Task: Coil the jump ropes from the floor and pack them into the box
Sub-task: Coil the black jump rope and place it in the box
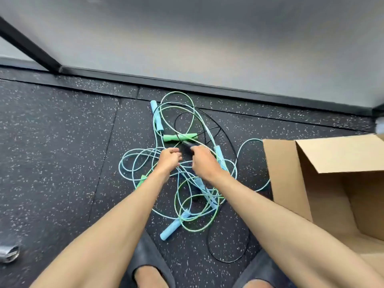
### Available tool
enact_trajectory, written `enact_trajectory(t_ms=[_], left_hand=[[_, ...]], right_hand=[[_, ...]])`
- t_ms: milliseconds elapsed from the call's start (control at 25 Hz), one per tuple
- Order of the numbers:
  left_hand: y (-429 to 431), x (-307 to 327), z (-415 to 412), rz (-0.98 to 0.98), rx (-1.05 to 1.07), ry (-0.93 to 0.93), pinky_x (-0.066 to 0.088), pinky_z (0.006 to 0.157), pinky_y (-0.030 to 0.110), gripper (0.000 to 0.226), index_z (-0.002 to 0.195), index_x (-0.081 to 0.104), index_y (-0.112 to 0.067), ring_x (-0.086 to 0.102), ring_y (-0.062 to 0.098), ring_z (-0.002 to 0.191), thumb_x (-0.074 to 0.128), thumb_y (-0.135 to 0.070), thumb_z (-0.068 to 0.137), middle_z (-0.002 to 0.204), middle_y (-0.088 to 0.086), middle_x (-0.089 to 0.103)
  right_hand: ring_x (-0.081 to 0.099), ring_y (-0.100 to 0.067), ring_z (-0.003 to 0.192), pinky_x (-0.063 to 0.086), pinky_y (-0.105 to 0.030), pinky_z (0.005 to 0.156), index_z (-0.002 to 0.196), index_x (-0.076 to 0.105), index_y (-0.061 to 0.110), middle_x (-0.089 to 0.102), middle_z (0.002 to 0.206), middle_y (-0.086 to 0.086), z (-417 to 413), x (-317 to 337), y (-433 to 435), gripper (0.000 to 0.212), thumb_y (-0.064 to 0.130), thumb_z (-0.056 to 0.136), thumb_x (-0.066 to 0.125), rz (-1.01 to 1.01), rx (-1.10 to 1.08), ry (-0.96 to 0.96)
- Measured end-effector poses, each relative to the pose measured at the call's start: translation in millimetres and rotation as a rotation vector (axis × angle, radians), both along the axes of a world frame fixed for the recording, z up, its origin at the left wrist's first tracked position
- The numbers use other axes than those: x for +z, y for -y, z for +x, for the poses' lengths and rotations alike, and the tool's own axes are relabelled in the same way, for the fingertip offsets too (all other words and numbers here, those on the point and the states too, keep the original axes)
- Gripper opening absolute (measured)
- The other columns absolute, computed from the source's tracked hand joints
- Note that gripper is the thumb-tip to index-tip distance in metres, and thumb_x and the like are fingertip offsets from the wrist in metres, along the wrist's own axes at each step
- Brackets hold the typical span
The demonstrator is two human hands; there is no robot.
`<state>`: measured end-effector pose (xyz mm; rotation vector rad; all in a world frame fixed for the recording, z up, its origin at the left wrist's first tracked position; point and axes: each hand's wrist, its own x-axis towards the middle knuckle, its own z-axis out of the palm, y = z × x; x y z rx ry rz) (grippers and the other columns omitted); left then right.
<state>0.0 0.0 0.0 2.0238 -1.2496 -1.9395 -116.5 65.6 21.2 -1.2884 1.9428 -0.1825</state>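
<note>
A tangle of jump ropes lies on the dark speckled floor: light blue ropes with blue handles (pixel 172 227), a green rope with green handles (pixel 179 137), and a thin black rope (pixel 228 260). My right hand (pixel 202 161) grips a black handle (pixel 188 144) at the middle of the pile. My left hand (pixel 169 160) is beside it with fingers curled over blue and green cord; what it holds is not clear. The open cardboard box (pixel 291 173) stands on the right, its inside mostly hidden by a flap.
A grey wall with a black baseboard (pixel 187 83) runs just behind the pile. A shiny metal object (pixel 9 253) sits at the lower left edge. My feet in dark slippers (pixel 149 265) stand at the bottom of the view.
</note>
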Motion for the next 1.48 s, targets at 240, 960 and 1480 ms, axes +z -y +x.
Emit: enact_trajectory(t_ms=[240, 960, 1480], left_hand=[[3.6, -34.5, -23.4, 0.102, 0.190, -0.165, 0.043, 0.102, 0.045, 0.059, 0.149, 0.031, 0.000, 0.053, 0.029, 0.125, 0.032, 0.017, 0.092, 0.146, 0.018, 0.047], [-6.1, 142.6, 10.0, -0.669, -0.581, 0.080, 0.038, 0.072, 0.020, 0.017, 0.104, 0.071, 0.000, 0.060, 0.020, 0.084, 0.059, -0.006, 0.093, 0.093, 0.010, 0.070], [-81.8, 284.1, 61.8, -0.980, -0.853, -0.004, 0.051, 0.097, 0.037, 0.025, 0.119, 0.069, -0.008, 0.062, 0.025, 0.101, 0.061, -0.009, 0.095, 0.108, 0.011, 0.063]], right_hand=[[0.042, -0.035, 0.128, 0.037, -0.045, 0.104, 0.126, 0.050, 0.005, 0.050, 0.133, -0.016, -2.7, -46.0, 16.8, 0.041, 0.014, 0.088, 0.062, 0.036, 0.022, -0.227], [0.061, -0.033, 0.114, 0.047, -0.035, 0.096, 0.128, 0.058, 0.007, 0.066, 0.124, -0.016, 1.0, 98.1, -17.7, 0.033, 0.012, 0.096, 0.053, -0.209, -0.213, 0.112], [0.059, -0.032, 0.111, 0.046, -0.036, 0.094, 0.123, 0.058, 0.011, 0.064, 0.117, -0.016, -0.8, 252.2, -96.3, 0.029, 0.019, 0.095, 0.057, -0.327, 0.122, -0.218]])
